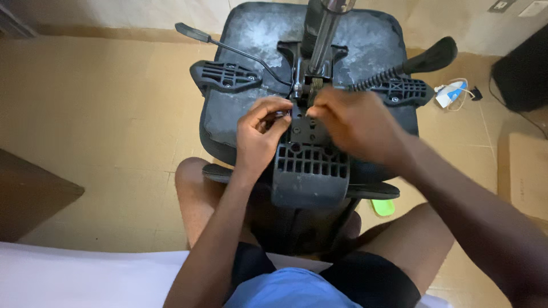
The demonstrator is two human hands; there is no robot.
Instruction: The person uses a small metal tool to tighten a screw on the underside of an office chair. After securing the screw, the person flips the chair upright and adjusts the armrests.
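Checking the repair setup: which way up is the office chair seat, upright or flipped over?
Flipped over. The seat shows its underside, with the black mechanism plate and gas cylinder pointing toward the camera.

Crowded around the chair mechanism
Hemmed by gas cylinder ahead, levers either side; open floor leftward.

Office chair, upturned, underside of black seat facing up, held between the person's bare knees. Black metal mechanism plate at centre of seat; gas cylinder rising from it. Left hand at plate's left edge, fingers curled on a small part too small to tell. Right hand on plate's upper right, fingertips touching it. Thin lever upper left; paddle lever upper right. Two armrest brackets. Tan tiled floor
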